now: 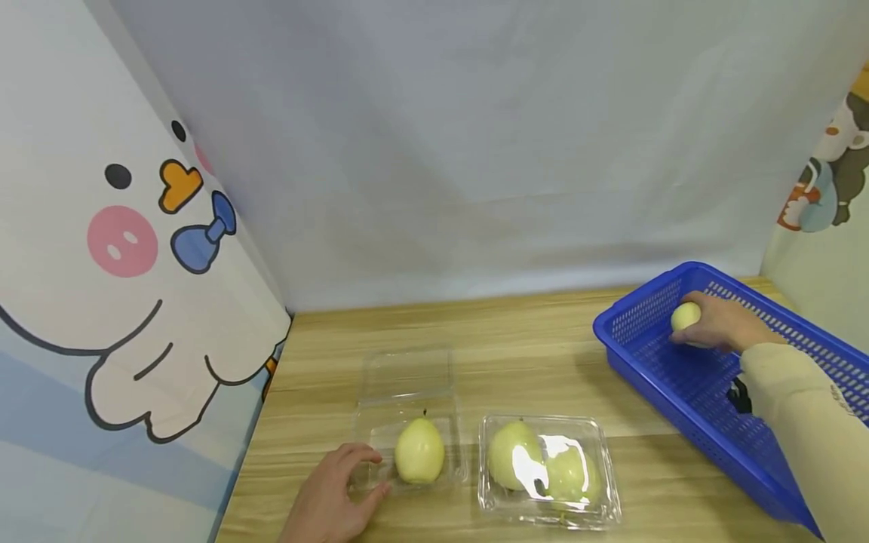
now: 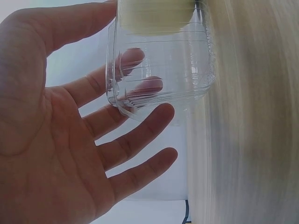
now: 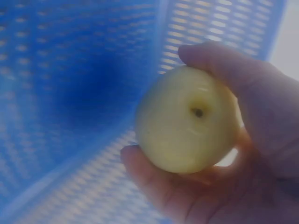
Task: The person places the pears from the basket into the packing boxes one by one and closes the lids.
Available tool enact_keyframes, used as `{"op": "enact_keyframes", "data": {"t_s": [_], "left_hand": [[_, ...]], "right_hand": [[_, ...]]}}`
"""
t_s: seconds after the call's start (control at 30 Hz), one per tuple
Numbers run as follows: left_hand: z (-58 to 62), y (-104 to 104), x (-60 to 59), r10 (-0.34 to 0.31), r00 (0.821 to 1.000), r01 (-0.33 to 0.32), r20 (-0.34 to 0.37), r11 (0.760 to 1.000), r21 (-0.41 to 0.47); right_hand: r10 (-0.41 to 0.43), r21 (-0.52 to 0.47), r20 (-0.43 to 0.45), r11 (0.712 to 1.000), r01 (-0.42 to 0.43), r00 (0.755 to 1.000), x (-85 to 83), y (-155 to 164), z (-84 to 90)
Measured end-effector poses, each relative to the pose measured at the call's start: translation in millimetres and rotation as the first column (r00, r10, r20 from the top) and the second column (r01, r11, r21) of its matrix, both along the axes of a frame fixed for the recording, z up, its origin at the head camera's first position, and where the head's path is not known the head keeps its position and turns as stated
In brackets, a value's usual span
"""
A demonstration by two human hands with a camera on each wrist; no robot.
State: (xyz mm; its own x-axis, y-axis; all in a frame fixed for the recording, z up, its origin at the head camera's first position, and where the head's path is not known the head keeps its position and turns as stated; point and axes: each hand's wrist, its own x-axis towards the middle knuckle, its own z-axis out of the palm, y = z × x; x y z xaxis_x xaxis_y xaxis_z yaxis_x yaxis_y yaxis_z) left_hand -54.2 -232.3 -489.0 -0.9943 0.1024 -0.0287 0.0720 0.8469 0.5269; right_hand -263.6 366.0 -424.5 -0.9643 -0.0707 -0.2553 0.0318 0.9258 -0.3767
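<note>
Right hand (image 1: pixel 721 324) grips a pale yellow, round, smooth-skinned pear (image 1: pixel 686 316) inside the blue perforated plastic basket (image 1: pixel 686 381), fingers and thumb wrapped round its body; in the right wrist view the same pear (image 3: pixel 187 119) shows its small dark calyx dimple facing the camera, fingers (image 3: pixel 219 63) over the top and thumb beneath. Judgement: the fruit looks firm and moderately heavy for its size, its skin glossy and probably a little slippery, liable to bruise if dropped onto the hard basket floor; a whole-hand wrap round the widest part, as here, seems the safest hold. Left hand (image 1: pixel 336 494) lies relaxed and spread, just left of the open clear plastic clamshell tray (image 1: pixel 380 441), fingertips touching its near-left corner. That tray holds one more pale yellow pear (image 1: pixel 419 450), standing stem up. Judgement: the tray is thin, light and flexible, likely to slide or buckle unless steadied at a rim or corner. Immediately right of the open tray sits a closed clear clamshell box (image 1: pixel 548 469) with two pears inside, partly hidden by glare. The blue basket is well to the right of both, tilted against the right edge. All rest on a light wood-grain tabletop (image 1: pixel 529 339). Behind the tray hangs a plain pale cloth backdrop (image 1: pixel 475 151); to its left is a cartoon-printed curtain (image 1: pixel 122 249).
</note>
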Motion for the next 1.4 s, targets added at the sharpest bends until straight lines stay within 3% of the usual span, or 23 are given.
{"op": "enact_keyframes", "data": {"t_s": [0.23, 0.4, 0.63, 0.83, 1.07, 1.27, 1.4], "left_hand": [[-1.4, 1, 2.0, -0.003, 1.0, 0.002, -0.031, 1.0, -0.017], [-2.7, 2, 3.9, -0.005, 0.998, 0.003, -0.061, 0.999, -0.035], [-1.4, -2, 5.9, 0.0, 0.997, -0.002, -0.077, 1.0, -0.031], [-3.5, -3, 5.6, -0.023, 0.989, 0.02, -0.144, 1.0, -0.022], [-5.9, -3, 5.6, -0.019, 0.985, 0.012, -0.172, 0.999, -0.043], [-2.8, 0, 5.3, 0.045, 0.995, -0.046, -0.09, 0.999, -0.012], [-3.4, 1, 3.5, 0.109, 0.994, -0.108, -0.017, 0.993, 0.051]], "right_hand": [[0.058, 0.077, -0.153, 0.996, -0.046, 0.986, 2.3, -41, 62.5], [0.102, 0.066, -0.286, 0.994, -0.086, 0.953, 7.2, -96, 102.5], [0.206, 0.039, -0.398, 0.977, -0.208, 0.894, 21.5, -187, 122.4], [0.309, -0.007, -0.366, 0.942, -0.334, 0.878, 40.1, -253, 116.5], [0.423, -0.041, -0.319, 0.888, -0.458, 0.848, 67.0, -322, 87.6], [0.498, -0.069, -0.248, 0.846, -0.528, 0.831, 89.4, -372, 53.4], [0.57, -0.032, -0.219, 0.807, -0.59, 0.792, 103.6, -399, 32.3]]}}
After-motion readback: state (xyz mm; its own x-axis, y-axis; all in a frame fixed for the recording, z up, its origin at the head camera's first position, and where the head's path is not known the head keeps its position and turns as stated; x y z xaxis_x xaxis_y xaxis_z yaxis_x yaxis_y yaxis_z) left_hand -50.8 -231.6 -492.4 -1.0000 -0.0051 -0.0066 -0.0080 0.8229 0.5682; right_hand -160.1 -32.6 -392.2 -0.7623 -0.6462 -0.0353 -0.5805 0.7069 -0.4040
